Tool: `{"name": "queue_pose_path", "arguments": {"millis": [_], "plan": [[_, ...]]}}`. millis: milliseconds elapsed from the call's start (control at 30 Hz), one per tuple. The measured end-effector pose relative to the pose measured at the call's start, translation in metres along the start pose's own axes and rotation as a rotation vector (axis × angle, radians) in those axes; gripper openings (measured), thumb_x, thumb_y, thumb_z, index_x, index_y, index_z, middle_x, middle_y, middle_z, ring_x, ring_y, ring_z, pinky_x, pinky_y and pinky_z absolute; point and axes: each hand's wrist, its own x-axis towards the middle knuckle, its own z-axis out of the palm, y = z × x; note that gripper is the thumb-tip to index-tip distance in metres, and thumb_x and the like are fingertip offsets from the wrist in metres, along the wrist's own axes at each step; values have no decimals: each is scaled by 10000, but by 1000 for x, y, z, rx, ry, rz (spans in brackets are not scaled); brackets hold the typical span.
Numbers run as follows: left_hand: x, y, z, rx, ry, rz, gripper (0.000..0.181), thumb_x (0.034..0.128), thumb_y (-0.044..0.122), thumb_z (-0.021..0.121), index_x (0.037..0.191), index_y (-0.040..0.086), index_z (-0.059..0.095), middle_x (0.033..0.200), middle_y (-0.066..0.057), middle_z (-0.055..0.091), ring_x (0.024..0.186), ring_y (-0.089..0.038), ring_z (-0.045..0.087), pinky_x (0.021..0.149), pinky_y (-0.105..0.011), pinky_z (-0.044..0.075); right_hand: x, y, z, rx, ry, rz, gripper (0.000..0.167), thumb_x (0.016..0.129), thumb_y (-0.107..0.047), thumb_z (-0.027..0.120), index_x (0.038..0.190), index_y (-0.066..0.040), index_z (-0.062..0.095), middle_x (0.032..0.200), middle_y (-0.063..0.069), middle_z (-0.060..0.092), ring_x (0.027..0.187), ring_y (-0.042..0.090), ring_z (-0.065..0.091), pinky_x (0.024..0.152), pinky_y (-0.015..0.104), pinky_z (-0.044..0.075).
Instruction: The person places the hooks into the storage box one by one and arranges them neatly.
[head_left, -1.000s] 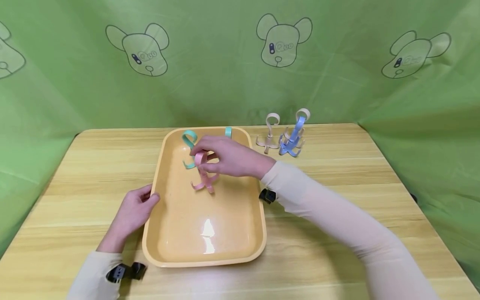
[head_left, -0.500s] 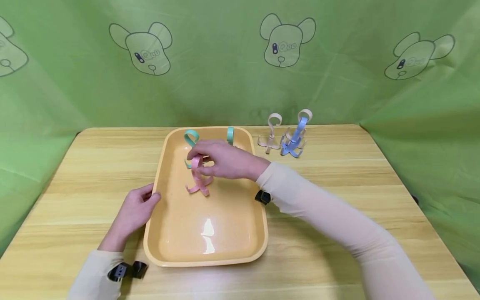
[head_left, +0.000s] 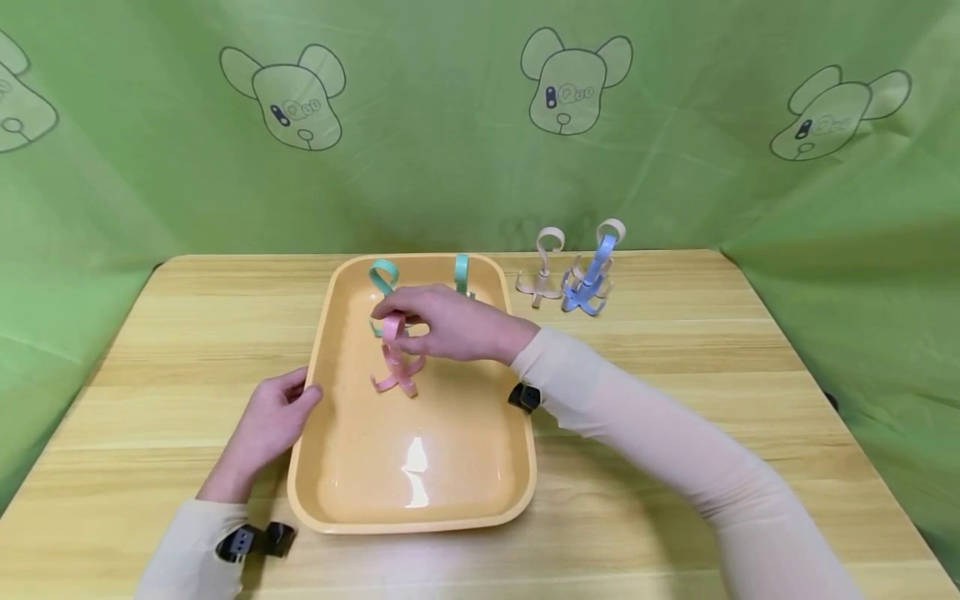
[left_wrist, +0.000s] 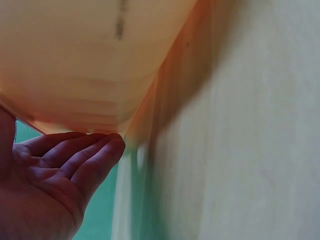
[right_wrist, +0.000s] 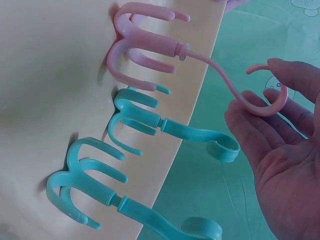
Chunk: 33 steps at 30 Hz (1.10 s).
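My right hand [head_left: 459, 323] holds the curled top of a pink four-pronged hanging hook [head_left: 397, 367], thumb and fingers about the curl. In the right wrist view, the pink hook [right_wrist: 155, 42] stands with its prongs down at the floor of the orange tray [head_left: 412, 527]. Beside it in the tray are two turquoise hooks, a nearer one [right_wrist: 82, 185] and a middle one [right_wrist: 137, 115], both upright. With thumb over the rim and fingers against the outer wall, my left hand [head_left: 272, 417] grips the tray's left side; the left wrist view shows these fingers [left_wrist: 95, 160] under the rim.
On the wooden table [head_left: 675, 350], right of the tray, stand a beige hook [head_left: 542, 287] and a blue hook [head_left: 588, 287], with another beige hook [head_left: 611, 225] behind the blue one. A green curtain [head_left: 435, 183] hangs along the table's back and sides.
My right hand has moved slightly left and nearer with the pink hook, then almost stopped. My left hand keeps its place on the tray rim.
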Motion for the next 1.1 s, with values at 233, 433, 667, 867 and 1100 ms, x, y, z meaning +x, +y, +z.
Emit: {"name": "queue_pose_path", "arguments": {"millis": [233,433,667,867,1100], "plan": [[1,-1,1,9,5,18,376,961,65,496,1275,-127,577,1000,-274,677,762,-276,688,609,-285,579,-1,2,-3,-17,-13,65,493,937,-185,681,1388,-55,529,1347,57,582,1198,163,559,984,238,435],[0,-1,0,8,0,15,386,964,70,493,1285,-132,565,1003,-281,674,760,-277,688,606,-289,580,-5,3,-8,-3,-13,106,555,945,-271,672,1425,-65,484,1415,55,522,1277,172,496,1041,268,396],[3,0,1,28,1,6,387,955,85,496,1281,-102,589,990,-248,687,747,-246,685,611,-289,577,-20,7,-17,-16,7,151,536,941,-276,677,1403,-63,507,1378,44,546,1253,161,503,1025,308,415],[2,1,0,41,-6,1,386,961,80,494,1286,-109,581,995,-253,686,745,-252,686,599,-284,574,-35,9,-24,16,36,137,513,948,-257,666,1385,-39,509,1371,66,553,1232,190,523,1028,334,419],[1,1,0,37,-4,-5,387,967,92,490,1290,-102,581,1002,-252,685,754,-257,687,599,-280,572,-52,14,-32,40,105,158,411,947,-251,668,1305,-69,579,1275,33,592,1116,182,577,961,325,468]]}}
